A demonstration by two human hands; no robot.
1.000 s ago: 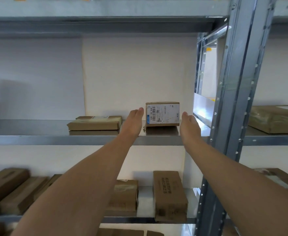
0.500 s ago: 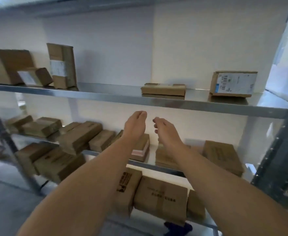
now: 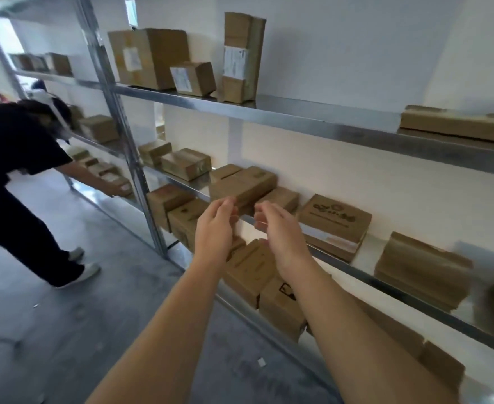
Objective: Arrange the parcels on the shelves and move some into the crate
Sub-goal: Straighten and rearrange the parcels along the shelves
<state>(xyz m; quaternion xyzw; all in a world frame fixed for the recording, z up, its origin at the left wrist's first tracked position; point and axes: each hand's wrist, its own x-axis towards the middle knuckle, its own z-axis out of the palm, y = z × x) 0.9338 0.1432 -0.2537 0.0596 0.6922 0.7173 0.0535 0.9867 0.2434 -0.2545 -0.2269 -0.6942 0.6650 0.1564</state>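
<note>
**Empty Hands Closing In on a Parcel at the Middle Shelf**

You are stretching both arms toward the middle shelf [image 3: 356, 271]. Your left hand [image 3: 215, 228] and right hand [image 3: 278, 228] are hovering just in front of its edge, fingers loosely curled and holding nothing. The brown cardboard parcel [image 3: 243, 185] you are probably aiming for is lying on that shelf, propped partly on its neighbours, just beyond your fingertips. It is looking light, stiff and not slippery. Pressing one palm against each opposite side is looking like the surest hold.
</note>
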